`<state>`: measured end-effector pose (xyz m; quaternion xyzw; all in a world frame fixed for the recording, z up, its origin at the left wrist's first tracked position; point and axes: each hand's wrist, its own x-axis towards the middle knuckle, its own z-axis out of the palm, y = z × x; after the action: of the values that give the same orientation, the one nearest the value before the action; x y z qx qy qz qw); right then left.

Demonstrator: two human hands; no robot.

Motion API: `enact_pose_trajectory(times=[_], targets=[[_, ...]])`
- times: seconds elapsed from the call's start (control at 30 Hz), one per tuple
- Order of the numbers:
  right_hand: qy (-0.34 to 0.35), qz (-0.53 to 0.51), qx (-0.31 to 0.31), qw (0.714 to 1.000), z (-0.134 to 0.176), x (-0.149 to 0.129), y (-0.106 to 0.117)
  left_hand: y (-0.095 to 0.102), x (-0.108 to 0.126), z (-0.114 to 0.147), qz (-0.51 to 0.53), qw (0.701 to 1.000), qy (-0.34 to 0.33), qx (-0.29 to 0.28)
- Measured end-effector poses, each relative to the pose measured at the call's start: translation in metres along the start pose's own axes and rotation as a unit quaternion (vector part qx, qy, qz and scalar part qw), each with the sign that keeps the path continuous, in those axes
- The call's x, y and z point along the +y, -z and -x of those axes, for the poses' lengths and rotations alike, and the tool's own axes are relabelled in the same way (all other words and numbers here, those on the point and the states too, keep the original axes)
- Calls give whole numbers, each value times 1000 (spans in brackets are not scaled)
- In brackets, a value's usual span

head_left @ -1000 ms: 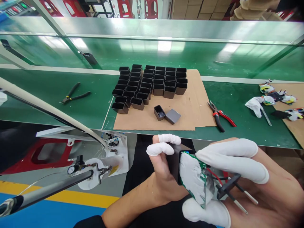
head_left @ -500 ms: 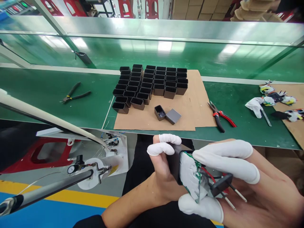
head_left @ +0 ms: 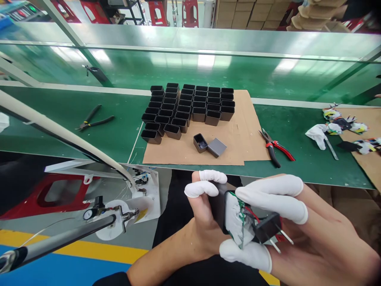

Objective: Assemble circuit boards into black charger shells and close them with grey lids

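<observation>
Circuit board pinched in right hand has slid deeper into black case clamped in left hand.

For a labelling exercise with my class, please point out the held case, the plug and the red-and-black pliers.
Held case [head_left: 219, 210]: head view, on its dark side wall.
Plug [head_left: 268, 228]: head view, on its black body.
Red-and-black pliers [head_left: 271, 143]: head view, near the pivot.

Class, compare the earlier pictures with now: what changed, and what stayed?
The right hand has moved leftward, pushing the white-coated circuit board farther into the black case. The pronged plug moved with it. Nothing was taken or let go. The left hand still holds the case; the rows of cases and red-and-black pliers stayed put.
</observation>
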<state>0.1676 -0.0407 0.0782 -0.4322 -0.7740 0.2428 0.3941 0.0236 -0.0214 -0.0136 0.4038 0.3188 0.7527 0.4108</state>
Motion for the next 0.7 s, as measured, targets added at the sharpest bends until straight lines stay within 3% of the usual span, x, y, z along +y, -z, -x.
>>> enact_pose_trajectory(times=[0.13,0.3,0.53,0.7], targets=[[-20,21,49,998,-2,2,-10,1,4,0,7,998,52,-16],[-49,40,39,997,-5,12,-18,1,2,5,8,993,109,-43],[-47,-142,54,987,1,47,-19,3,-1,15,-17,991,93,-91],[-63,-159,52,984,21,61,-25,8,-4,10,-45,992,68,-99]])
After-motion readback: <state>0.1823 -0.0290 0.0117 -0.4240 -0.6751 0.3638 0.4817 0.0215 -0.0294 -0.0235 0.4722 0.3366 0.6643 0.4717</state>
